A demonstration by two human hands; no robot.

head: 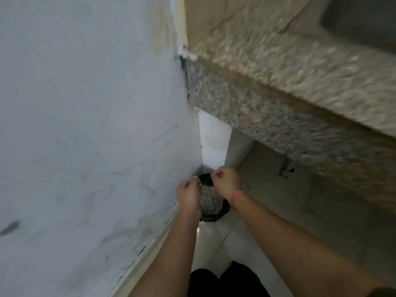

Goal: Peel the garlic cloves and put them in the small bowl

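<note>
Both hands hover over a round bin lined with a black plastic bag (pixel 214 218), at 6 o'clock in the view. The left hand (pixel 189 195) and the right hand (pixel 227 183) are curled into loose fists, just apart; whether either pinches a clove or a scrap of skin is too blurred to tell. Pale papery litter (pixel 209 200) lies in the bin. No garlic clove or small bowl shows. The speckled granite table (pixel 278 93) runs at 2 o'clock. Likely risks: a clove slipping from the fingers into the rubbish, or skins drifting onto the pale tiled floor (pixel 214 239)
</note>
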